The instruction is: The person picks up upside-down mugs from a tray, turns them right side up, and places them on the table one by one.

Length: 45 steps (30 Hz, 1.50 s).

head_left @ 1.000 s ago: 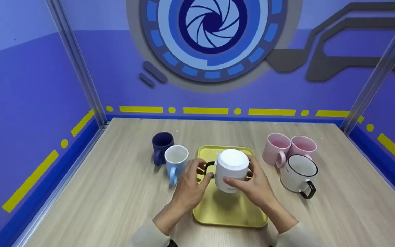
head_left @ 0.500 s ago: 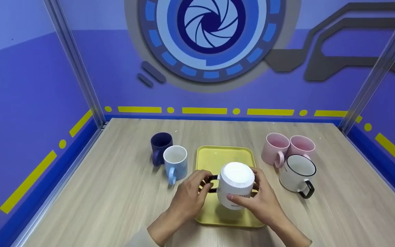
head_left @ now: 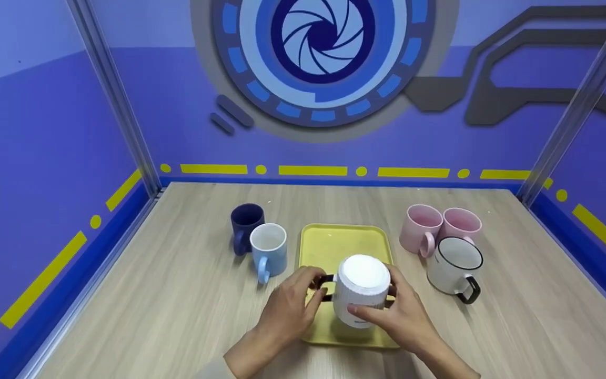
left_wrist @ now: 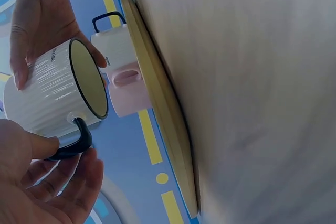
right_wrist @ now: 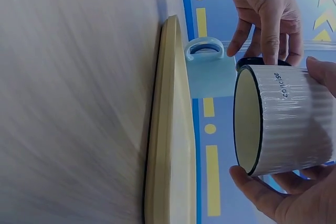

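A white ribbed mug [head_left: 353, 305] with a black rim and a black handle [left_wrist: 79, 142] is held upside down above the yellow tray [head_left: 342, 239]. Its pale base faces up in the head view, while both wrist views show its mouth turned toward the table. My left hand [head_left: 290, 302] pinches the handle between thumb and fingers. On the other side, my right hand [head_left: 405, 313] grips the body, thumb across the front below the base. Small dark lettering [right_wrist: 281, 86] runs along the mug's side near the rim.
Left of the tray stand a dark blue mug [head_left: 240, 229] and a light blue mug [head_left: 278, 258]. To its right are two pink mugs [head_left: 417, 234] and another white mug [head_left: 442, 276] with a black rim and handle. Blue wall panels [head_left: 329, 152] enclose the wooden table [head_left: 177, 295].
Both hands have brought the upside-down mug down the head view, toward the tray's near side and slightly right. The other mugs and the tray stay put.
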### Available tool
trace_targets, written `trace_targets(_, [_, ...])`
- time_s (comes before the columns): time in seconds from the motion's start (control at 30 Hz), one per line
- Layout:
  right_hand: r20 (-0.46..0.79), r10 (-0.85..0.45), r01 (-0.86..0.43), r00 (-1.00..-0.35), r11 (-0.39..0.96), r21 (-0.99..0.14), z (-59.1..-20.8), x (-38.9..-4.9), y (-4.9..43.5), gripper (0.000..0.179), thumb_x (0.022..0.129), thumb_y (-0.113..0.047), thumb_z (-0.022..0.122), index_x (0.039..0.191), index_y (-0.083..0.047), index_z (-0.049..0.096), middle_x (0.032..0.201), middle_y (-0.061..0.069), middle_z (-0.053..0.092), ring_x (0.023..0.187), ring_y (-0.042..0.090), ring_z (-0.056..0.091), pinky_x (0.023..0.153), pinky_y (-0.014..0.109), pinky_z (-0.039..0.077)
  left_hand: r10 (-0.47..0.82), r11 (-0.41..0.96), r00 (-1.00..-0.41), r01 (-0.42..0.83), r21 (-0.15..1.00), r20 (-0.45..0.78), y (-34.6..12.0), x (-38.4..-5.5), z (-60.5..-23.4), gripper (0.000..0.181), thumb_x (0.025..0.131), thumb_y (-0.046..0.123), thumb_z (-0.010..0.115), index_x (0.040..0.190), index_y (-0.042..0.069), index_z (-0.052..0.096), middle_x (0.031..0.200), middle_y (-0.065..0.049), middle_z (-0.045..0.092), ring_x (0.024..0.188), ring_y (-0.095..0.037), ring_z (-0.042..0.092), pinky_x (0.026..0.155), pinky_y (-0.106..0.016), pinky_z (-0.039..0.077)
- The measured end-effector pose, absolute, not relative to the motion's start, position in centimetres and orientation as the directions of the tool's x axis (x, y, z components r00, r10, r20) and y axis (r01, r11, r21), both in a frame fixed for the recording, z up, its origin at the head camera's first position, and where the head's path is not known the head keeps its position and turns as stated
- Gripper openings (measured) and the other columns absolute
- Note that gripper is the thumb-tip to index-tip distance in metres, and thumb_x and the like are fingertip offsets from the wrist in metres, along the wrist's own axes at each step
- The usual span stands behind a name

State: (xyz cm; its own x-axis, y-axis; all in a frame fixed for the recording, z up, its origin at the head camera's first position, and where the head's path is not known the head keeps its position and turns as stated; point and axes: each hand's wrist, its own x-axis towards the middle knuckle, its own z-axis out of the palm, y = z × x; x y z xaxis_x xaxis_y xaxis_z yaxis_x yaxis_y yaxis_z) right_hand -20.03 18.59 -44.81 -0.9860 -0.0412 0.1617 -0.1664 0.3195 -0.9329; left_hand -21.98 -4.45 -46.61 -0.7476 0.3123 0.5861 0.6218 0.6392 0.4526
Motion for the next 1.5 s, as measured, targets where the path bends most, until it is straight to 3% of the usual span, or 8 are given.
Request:
trace_targets(0.17, [0.148,-0.023,-0.148,-0.989,0.326,-0.934,-44.6,-20.2,18.4,0.08,0.072,-0.022,0.095,0.14,-0.011,0.054,0.126,0.01,0.066,0.114,0.024,0.063,0.091,0.038,0.055,0.383,0.729,-0.573,0.669,0.144,0.725,-4.7,-21.6,-46.3,0.043,0.084,0.02,0.083,0.119,0.012,0.059,0.122,-0.001,0.059,0.115,-0.019,0.059,0.099,-0.033,0.053])
trace_targets(0.3, [0.135,-0.009,-0.131,-0.991,0.331,-0.935,-44.4,-20.3,18.5,0.078,0.075,-0.024,0.094,0.14,-0.011,0.054,0.125,0.01,0.067,0.114,0.023,0.063,0.09,0.036,0.055,0.516,0.7,-0.415,0.708,-0.09,0.749,-5.2,-21.4,-45.9,0.036,0.082,0.019,0.081,0.112,0.015,0.063,0.122,-0.002,0.058,0.122,-0.028,0.057,0.103,-0.038,0.053])
trace_targets(0.4, [0.126,-0.002,-0.12,-0.992,0.321,-0.939,-44.3,-20.4,18.6,0.075,0.078,-0.025,0.092,0.141,-0.011,0.054,0.125,0.011,0.067,0.112,0.024,0.064,0.088,0.035,0.055,0.612,0.67,-0.351,0.707,-0.229,0.709,-5.5,-21.4,-45.8,0.031,0.083,0.02,0.077,0.112,0.017,0.066,0.124,-0.001,0.061,0.125,-0.033,0.058,0.102,-0.043,0.054])
trace_targets(0.67, [0.114,-0.01,-0.112,-0.993,0.28,-0.953,-44.0,-20.4,18.6,0.069,0.084,-0.026,0.085,0.143,-0.01,0.053,0.126,0.013,0.066,0.108,0.026,0.066,0.086,0.035,0.056,0.677,0.685,-0.375,0.636,-0.356,0.634,-5.9,-21.6,-46.0,0.03,0.091,0.022,0.066,0.121,0.019,0.067,0.132,0.002,0.063,0.138,-0.03,0.051,0.104,-0.045,0.052])
trace_targets(0.9, [0.09,-0.03,-0.094,-0.996,0.196,-0.976,-43.9,-20.2,18.5,0.051,0.091,-0.021,0.078,0.135,-0.004,0.057,0.113,0.016,0.07,0.098,0.022,0.07,0.08,0.033,0.06,0.71,0.673,-0.353,0.593,-0.442,0.609,-5.8,-21.9,-46.0,0.022,0.096,0.024,0.057,0.115,0.021,0.068,0.133,0.003,0.063,0.143,-0.026,0.049,0.108,-0.049,0.05])
trace_targets(1.1, [0.044,-0.095,-0.061,-0.995,0.194,-0.979,-43.6,-20.1,18.6,0.046,0.1,-0.026,0.067,0.136,0.0,0.054,0.106,0.015,0.071,0.092,0.019,0.07,0.075,0.033,0.061,0.739,0.648,-0.364,0.612,-0.452,0.566,-5.8,-21.7,-46.0,0.024,0.106,0.036,0.05,0.116,0.022,0.066,0.136,0.003,0.061,0.148,-0.025,0.043,0.114,-0.051,0.044])
trace_targets(1.33, [0.02,-0.174,-0.054,-0.984,0.19,-0.98,-43.4,-20.2,19.4,0.051,0.107,-0.028,0.055,0.147,0.002,0.046,0.107,0.015,0.07,0.09,0.018,0.07,0.074,0.031,0.059,0.761,0.611,-0.345,0.664,-0.431,0.549,-5.7,-21.6,-45.5,0.021,0.108,0.036,0.049,0.108,0.02,0.063,0.123,0.004,0.066,0.141,-0.023,0.051,0.111,-0.047,0.048])
trace_targets(1.5, [0.016,-0.25,-0.061,-0.968,0.172,-0.983,-43.5,-20.2,20.3,0.066,0.109,-0.025,0.05,0.164,-0.006,0.02,0.111,0.023,0.069,0.088,0.02,0.071,0.069,0.031,0.058,0.765,0.591,-0.354,0.719,-0.367,0.538,-5.9,-21.5,-45.3,0.016,0.106,0.033,0.055,0.104,0.019,0.062,0.107,0.004,0.065,0.131,-0.024,0.058,0.108,-0.04,0.05])
